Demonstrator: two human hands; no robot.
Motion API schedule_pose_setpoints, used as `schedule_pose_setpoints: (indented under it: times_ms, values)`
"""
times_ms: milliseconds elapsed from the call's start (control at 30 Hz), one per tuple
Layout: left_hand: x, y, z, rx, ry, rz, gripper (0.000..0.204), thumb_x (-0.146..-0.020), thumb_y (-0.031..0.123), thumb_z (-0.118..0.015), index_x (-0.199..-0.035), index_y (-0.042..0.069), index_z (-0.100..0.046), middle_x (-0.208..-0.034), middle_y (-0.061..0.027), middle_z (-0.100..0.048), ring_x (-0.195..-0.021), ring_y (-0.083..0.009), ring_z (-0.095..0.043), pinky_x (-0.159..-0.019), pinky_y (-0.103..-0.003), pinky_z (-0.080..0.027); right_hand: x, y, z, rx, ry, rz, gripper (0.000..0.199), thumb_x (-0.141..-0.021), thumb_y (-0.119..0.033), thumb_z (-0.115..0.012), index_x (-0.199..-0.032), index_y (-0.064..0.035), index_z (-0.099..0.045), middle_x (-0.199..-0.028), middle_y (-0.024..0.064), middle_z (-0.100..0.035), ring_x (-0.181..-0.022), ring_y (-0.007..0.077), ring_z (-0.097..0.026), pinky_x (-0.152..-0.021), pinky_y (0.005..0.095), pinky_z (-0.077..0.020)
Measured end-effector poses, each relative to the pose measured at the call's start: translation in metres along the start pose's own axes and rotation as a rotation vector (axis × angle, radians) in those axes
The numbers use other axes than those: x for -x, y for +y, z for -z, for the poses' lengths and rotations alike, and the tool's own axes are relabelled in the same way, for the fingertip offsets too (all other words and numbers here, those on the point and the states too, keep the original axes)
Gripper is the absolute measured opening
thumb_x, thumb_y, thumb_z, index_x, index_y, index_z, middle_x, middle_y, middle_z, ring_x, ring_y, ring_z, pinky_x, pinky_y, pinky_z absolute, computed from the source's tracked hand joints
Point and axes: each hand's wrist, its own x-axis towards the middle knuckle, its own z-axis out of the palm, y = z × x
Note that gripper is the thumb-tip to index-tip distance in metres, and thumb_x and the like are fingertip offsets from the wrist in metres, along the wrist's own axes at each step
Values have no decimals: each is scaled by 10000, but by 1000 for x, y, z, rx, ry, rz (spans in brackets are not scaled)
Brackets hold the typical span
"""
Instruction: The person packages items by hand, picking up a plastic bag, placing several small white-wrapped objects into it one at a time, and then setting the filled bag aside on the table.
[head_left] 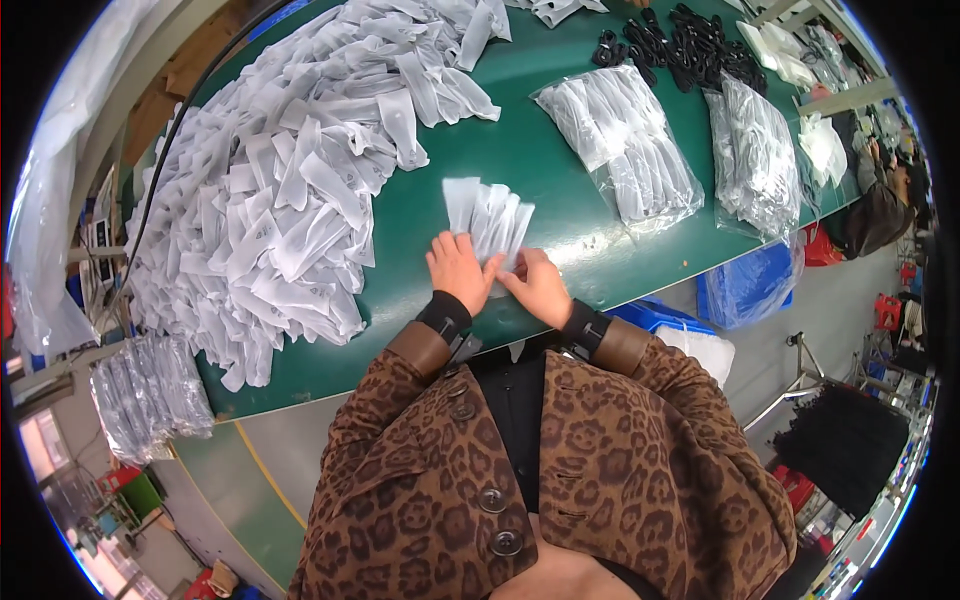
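Left hand: the left hand [458, 268] lies flat on the green table [470, 170], fingers together, pressing the near end of a fanned stack of white fabric strips [490, 222].
Right hand: the right hand [540, 285] pins the same end from the other side, fingers curled down on it; both seem to square the strips into a bundle.
Fanned stack: it spreads away from the fingertips, far ends splayed.
Loose heap: a large heap of white strips [290, 190] lies left of the left fingers, within reach.
Bags: two clear plastic bags, one [620, 150] just beyond the right fingers and one [757, 160] farther right, hold packed white strips.
Black parts: a pile of black pieces [680, 45] lies far beyond the bags.
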Motion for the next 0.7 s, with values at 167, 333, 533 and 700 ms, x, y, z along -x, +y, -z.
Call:
schedule_pose_setpoints:
  times_ms: [167, 333, 533, 700]
  values:
    - [26, 0, -10, 473, -208, -27, 389, -932, 282, -556, -1150, -38, -515, -1085, -211, -535, -997, -373, -537, -896, -422, -429, 7, 6, 0, 318, 125, 161, 908, -685, -325, -789, -1337, 116, -336, -1328, 351, -382, -1180, 403, -454, -950, 465, -404]
    - [29, 12, -9, 701, -340, -60, 345, -947, 223, -549, -1185, -26, -542, -1073, -192, -573, -977, -354, -576, -846, -402, -462, -6, 12, -4, 653, 238, 289, 1046, -659, -361, -798, -1414, 100, -239, -1395, 334, -328, -1242, 417, -383, -1016, 527, -314]
    - [-7, 1, 20, 380, -262, 13, 514, -869, 256, -651, -1294, 4, -509, -1194, -182, -558, -1077, -317, -570, -909, -381, -456, -10, 15, 7, 598, 202, 329, 1036, -651, -342, -805, -1415, 85, -251, -1413, 299, -317, -1243, 431, -383, -1041, 538, -286]
    - [-40, -5, -14, 541, 206, -131, 628, -790, 247, -726, -1352, 79, -503, -1394, -173, -461, -1247, -333, -478, -1038, -405, -390, -11, 12, 7, 534, 150, 385, 1017, -680, -361, -792, -1428, 56, -243, -1448, 294, -271, -1303, 419, -334, -1070, 567, -253]
